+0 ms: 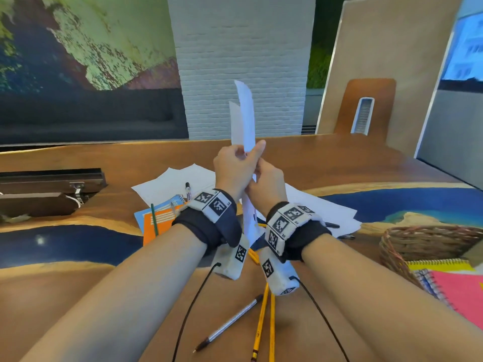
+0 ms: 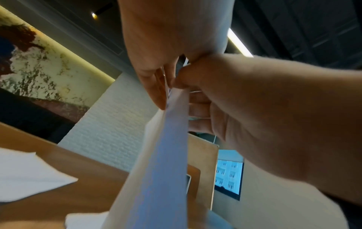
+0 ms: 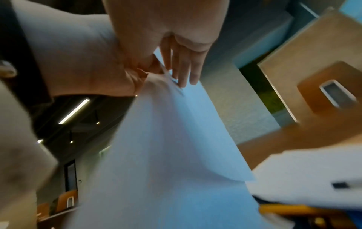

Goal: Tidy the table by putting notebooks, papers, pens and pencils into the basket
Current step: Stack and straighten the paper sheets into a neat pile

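Both hands hold a few white paper sheets [image 1: 244,121] upright and edge-on above the middle of the table. My left hand [image 1: 235,162] pinches them higher up, thumb on the near side. Just below it, my right hand [image 1: 266,182] grips the same sheets. The left wrist view shows the sheets [image 2: 162,155] pinched between the left hand [image 2: 154,80] and the right hand [image 2: 254,108]. In the right wrist view the fingers [image 3: 184,69] lie on the paper [image 3: 166,155]. The wicker basket [image 1: 418,246] stands at the right with a pink notebook [image 1: 465,291] and a yellow notebook [image 1: 439,265] in it.
On the table lie more white sheets [image 1: 172,184], a marker [image 1: 187,190], an orange notebook [image 1: 156,226] on a blue one, a green pencil [image 1: 154,220], a silver pen [image 1: 230,322], two yellow pencils [image 1: 261,322] and dark pens [image 1: 332,226]. A recessed cable box [image 1: 52,184] is at the left.
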`<state>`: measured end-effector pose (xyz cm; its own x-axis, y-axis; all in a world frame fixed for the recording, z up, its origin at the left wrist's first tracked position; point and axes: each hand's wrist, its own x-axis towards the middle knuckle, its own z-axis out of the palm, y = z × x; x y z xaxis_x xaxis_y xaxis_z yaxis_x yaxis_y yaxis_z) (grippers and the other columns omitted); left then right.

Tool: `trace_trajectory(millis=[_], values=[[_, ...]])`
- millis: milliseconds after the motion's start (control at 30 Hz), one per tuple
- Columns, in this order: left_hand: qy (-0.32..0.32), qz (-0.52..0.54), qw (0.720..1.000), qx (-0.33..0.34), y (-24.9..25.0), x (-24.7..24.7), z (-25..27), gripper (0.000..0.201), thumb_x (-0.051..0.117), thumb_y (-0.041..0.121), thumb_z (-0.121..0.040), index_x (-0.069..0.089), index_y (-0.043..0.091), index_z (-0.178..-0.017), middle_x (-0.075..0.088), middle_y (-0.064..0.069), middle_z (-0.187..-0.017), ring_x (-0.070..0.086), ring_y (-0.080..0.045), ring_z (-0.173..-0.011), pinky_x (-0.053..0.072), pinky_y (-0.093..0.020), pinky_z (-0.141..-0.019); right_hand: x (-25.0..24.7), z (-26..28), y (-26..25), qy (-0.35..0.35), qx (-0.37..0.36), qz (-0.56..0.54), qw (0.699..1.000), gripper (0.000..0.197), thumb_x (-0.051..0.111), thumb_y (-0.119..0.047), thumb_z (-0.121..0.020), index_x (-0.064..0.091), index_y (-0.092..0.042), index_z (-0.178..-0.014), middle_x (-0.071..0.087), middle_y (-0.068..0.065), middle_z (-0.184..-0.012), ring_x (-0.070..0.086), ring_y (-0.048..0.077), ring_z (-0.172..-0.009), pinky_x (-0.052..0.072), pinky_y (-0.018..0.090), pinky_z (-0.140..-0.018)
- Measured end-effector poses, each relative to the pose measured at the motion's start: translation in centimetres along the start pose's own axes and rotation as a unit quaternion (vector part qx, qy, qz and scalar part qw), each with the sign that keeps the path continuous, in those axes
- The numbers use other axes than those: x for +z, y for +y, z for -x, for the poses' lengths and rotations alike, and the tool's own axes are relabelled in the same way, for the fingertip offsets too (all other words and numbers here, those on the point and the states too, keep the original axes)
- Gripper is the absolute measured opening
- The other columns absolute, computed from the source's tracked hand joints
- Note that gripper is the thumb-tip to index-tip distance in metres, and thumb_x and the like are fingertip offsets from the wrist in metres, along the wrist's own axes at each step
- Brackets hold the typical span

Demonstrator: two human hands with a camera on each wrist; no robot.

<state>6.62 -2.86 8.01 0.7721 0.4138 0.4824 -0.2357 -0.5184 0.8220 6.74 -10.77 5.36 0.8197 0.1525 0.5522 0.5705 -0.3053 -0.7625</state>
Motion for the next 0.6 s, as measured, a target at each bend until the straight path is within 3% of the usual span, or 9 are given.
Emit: trace_trajectory(millis=[33,100,167,233,333,400,467,533,600], values=[[0.011,-0.007,1.000,0.004,0.7,-0.6,0.0,0.041,0.060,0.038,-0.086,0.051,0.011,-0.056,0.054,0.000,-0.059,0.050,-0.022,-0.067,0.037,-0.029,-0.063,-0.4,0.4,-0.7,-0.014,-0.026,-0.003,1.000,0.029,0.056,-0.010,-0.086,0.062,-0.012,-0.114,0.068,0.007,-0.108,0.061,0.021,-0.102,0.048,0.033,-0.087],[0.034,-0.010,0.999,0.004,1.8,-1.9,-0.2,0.035,0.052,0.016,-0.088,0.038,0.014,-0.056,0.043,0.003,-0.057,0.041,-0.024,-0.067,0.031,-0.028,-0.061,-1.4,1.0,-1.6,-0.054,-0.087,-0.014,0.995,0.034,0.059,-0.012,-0.086,0.059,-0.012,-0.120,0.063,0.004,-0.118,0.056,0.016,-0.111,0.041,0.023,-0.094],[0.044,0.001,0.999,0.010,2.8,-3.2,-0.5,0.024,0.046,0.008,-0.088,0.044,0.011,-0.065,0.046,0.002,-0.063,0.043,-0.022,-0.066,0.036,-0.027,-0.060,-2.6,1.3,-1.7,-0.088,-0.131,0.007,0.987,0.046,0.061,-0.019,-0.085,0.052,-0.011,-0.130,0.055,0.003,-0.128,0.049,0.014,-0.119,0.032,0.016,-0.099],[0.020,0.025,0.999,0.030,3.7,-4.3,-0.4,0.013,0.044,0.007,-0.090,0.056,0.010,-0.086,0.056,0.000,-0.079,0.051,-0.019,-0.073,0.043,-0.024,-0.067,-4.4,1.3,-1.4,-0.067,-0.128,0.064,0.987,0.054,0.062,-0.023,-0.086,0.044,-0.012,-0.136,0.047,0.003,-0.134,0.044,0.014,-0.124,0.031,0.019,-0.103],[-0.027,0.107,0.992,0.061,5.1,-5.1,0.5,0.027,0.046,0.002,-0.090,0.052,0.014,-0.114,0.059,0.002,-0.098,0.057,-0.015,-0.081,0.049,-0.029,-0.068,-7.8,0.9,-0.4,0.066,-0.033,0.090,0.993,0.066,0.064,-0.028,-0.086,0.033,-0.008,-0.141,0.038,0.008,-0.139,0.038,0.018,-0.130,0.029,0.025,-0.106],[-0.063,0.175,0.981,0.058,5.6,-5.1,0.9,0.043,0.048,-0.004,-0.090,0.042,0.016,-0.127,0.060,0.003,-0.108,0.062,-0.010,-0.087,0.053,-0.023,-0.070,-10.5,0.7,0.3,0.128,0.087,0.030,0.988,0.085,0.069,-0.037,-0.081,0.024,-0.008,-0.146,0.030,0.009,-0.146,0.033,0.020,-0.134,0.028,0.029,-0.109],[-0.093,0.214,0.971,0.056,5.8,-4.6,1.2,0.053,0.050,-0.007,-0.089,0.036,0.016,-0.135,0.061,0.002,-0.114,0.064,-0.013,-0.097,0.055,-0.026,-0.077,-13.3,0.9,0.6,0.147,0.180,-0.068,0.970,0.102,0.074,-0.046,-0.074,0.015,-0.009,-0.149,0.027,0.010,-0.151,0.031,0.020,-0.137,0.029,0.036,-0.111],[-0.110,0.244,0.962,0.058,5.8,-3.7,1.2,0.052,0.050,-0.010,-0.088,0.038,0.014,-0.134,0.060,-0.001,-0.120,0.061,-0.018,-0.107,0.052,-0.034,-0.088,-15.7,1.3,0.4,0.139,0.219,-0.139,0.956,0.099,0.074,-0.042,-0.075,0.017,-0.006,-0.147,0.036,0.008,-0.145,0.037,0.019,-0.133,0.032,0.035,-0.108],[-0.126,0.277,0.952,0.037,5.6,-2.4,1.4,0.048,0.053,-0.010,-0.087,0.045,0.017,-0.126,0.064,-0.001,-0.111,0.063,-0.016,-0.099,0.052,-0.034,-0.085,-17.5,1.7,0.2,0.107,0.197,-0.160,0.961,0.076,0.074,-0.028,-0.077,0.036,-0.002,-0.137,0.053,0.004,-0.124,0.050,0.018,-0.120,0.040,0.032,-0.098]])
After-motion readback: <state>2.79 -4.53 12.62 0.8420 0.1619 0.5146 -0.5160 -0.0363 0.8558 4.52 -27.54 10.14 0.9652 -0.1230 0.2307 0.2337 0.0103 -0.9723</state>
